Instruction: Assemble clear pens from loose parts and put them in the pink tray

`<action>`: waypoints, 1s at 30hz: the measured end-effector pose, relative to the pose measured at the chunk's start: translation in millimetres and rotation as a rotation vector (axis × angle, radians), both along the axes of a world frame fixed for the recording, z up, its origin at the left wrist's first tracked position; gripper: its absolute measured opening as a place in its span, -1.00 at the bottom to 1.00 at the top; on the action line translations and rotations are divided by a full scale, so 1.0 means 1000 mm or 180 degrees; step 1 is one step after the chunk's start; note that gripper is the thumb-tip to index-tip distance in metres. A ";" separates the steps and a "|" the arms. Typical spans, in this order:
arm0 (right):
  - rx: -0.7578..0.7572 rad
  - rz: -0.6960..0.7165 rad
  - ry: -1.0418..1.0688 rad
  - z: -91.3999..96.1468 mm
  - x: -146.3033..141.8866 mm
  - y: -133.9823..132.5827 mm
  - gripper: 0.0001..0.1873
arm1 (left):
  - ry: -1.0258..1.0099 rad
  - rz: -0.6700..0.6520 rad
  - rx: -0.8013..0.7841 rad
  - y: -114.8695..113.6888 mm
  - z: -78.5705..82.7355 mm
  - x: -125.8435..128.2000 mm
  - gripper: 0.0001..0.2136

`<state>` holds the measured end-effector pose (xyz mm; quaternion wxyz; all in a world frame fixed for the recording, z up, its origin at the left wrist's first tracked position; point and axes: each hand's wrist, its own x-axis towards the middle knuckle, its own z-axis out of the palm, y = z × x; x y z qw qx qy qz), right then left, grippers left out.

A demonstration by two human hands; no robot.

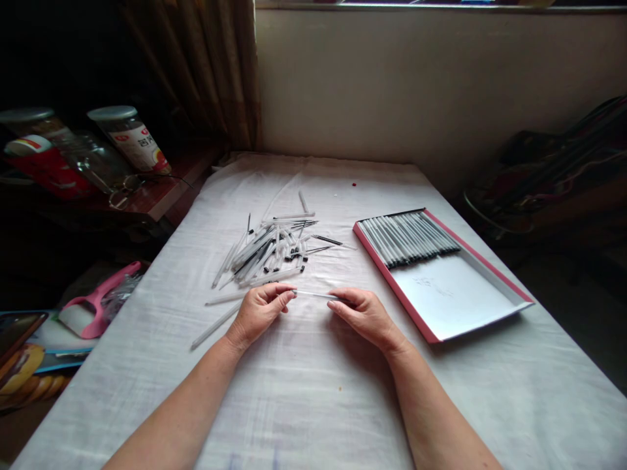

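Observation:
Between my hands a slim, clear pen [313, 295] lies level, just above the cloth. My left hand [262, 310] pinches its left end between thumb and fingers. The other end sits in the closed fingers of my right hand [360, 313], which partly hide it. Just beyond my left hand spreads a loose pile of clear pen barrels [255, 251], with dark refills [327, 240] and small black pen parts [296, 253] among them. To the right, a shallow pink-edged box lid [406, 294] holds a row of pens [414, 238] side by side.
A white cloth [294, 405] covers the table. On a side shelf at left stand a labelled jar [132, 140], a red container [49, 166] and glasses [122, 192]. Lower left is a pink-handled item [100, 297]. A wall [392, 85] and curtain [210, 65] rise behind.

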<state>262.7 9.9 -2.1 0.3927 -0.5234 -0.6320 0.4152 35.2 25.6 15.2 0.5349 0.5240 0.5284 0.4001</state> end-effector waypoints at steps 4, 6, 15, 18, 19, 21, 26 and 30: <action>0.0174 -0.0086 0.0015 0.005 0.000 0.002 -0.79 | 0.0321 0.0110 0.0336 0.010 0.004 -0.010 -0.67; 0.0182 -0.0198 0.0095 0.005 0.000 0.003 -0.77 | 0.0886 0.0365 0.0811 0.021 0.008 -0.018 -0.71; 0.0262 -0.0473 0.0424 -0.002 0.002 0.008 -0.77 | 0.4248 -0.0302 0.1158 0.069 0.028 -0.018 -0.78; 0.0270 -0.0546 0.0420 -0.002 0.002 0.008 -0.78 | 0.4481 -0.0520 0.0986 0.076 0.036 -0.008 -0.79; 0.0254 -0.0577 0.0405 -0.002 0.002 0.008 -0.78 | 0.4516 -0.0579 0.0939 0.078 0.038 -0.006 -0.80; 0.0166 -0.0665 0.0382 -0.002 0.002 0.008 -0.77 | 0.4533 -0.0650 0.0878 0.079 0.043 -0.003 -0.83; 0.0213 -0.0740 0.0264 0.002 0.001 0.006 -0.80 | 0.3793 -0.0267 0.1003 0.075 0.045 -0.010 -0.86; 0.0364 -0.0842 0.0464 0.005 0.003 0.008 -0.78 | 0.1743 -0.0121 0.0933 0.056 0.033 -0.013 -0.79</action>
